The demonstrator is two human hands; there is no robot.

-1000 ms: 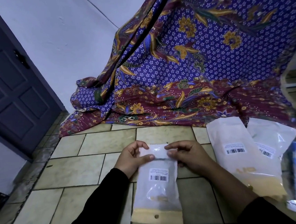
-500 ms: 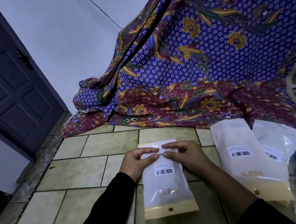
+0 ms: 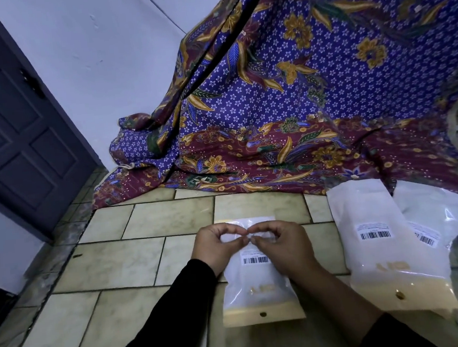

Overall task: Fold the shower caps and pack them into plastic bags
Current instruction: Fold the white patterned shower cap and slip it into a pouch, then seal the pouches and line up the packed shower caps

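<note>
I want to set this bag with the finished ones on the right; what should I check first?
1. Grip: ok; left hand and right hand pinch the bag near its far end.
2. Bag flat on the tiled floor: ok.
3. Opening sealed: cannot tell; the hands cover it.
4. Contents neatly folded: cannot tell; too hazy.
5. Bare tile beside the packed bags: ok.
</note>
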